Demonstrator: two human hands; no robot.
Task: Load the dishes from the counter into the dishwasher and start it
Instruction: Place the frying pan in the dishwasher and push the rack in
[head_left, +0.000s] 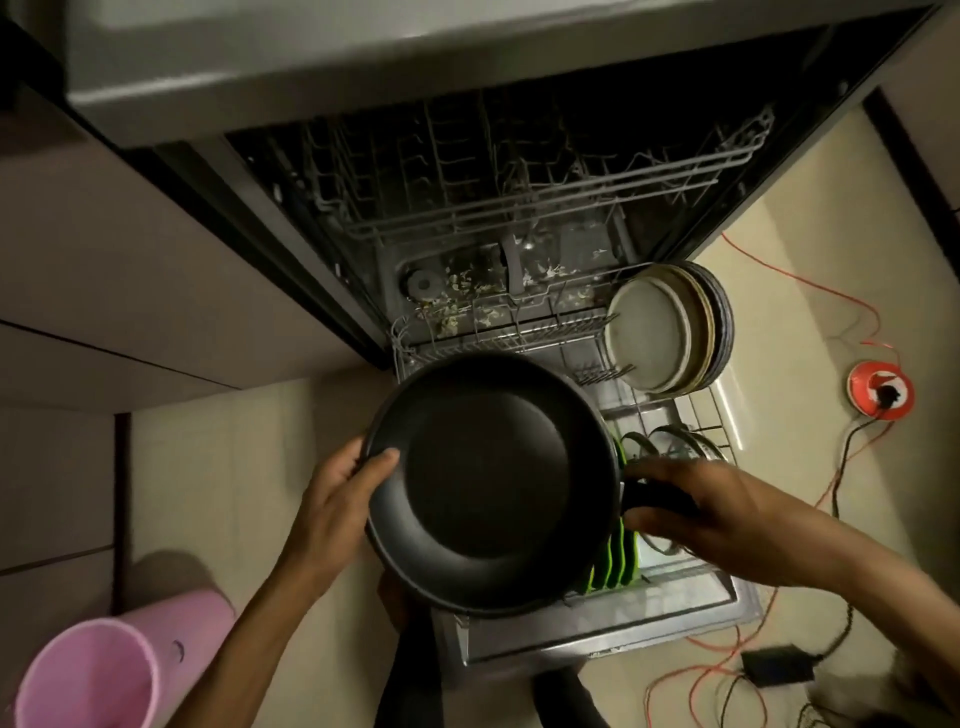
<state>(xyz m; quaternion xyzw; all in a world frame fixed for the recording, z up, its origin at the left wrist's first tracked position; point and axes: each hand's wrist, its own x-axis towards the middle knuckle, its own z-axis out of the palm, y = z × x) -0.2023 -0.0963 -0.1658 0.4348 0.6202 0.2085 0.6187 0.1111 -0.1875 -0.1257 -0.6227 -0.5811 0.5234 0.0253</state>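
while the black frying pan (493, 483) is hanging over the pulled-out lower rack (719, 415), the right hand (722, 512) is curling its fingers round the handle and the left hand (337, 499) is pinching the far rim, thumb on the inside. the pan is probably wanting to be tipped on edge, going into the free tines between the standing plates (670, 327) and the green pieces (615, 564), with the left hand steadying so the handle is clearing the wire.

Dim room; beige tiled floor (249, 467), pink bin (93, 675), red cable (810, 291).
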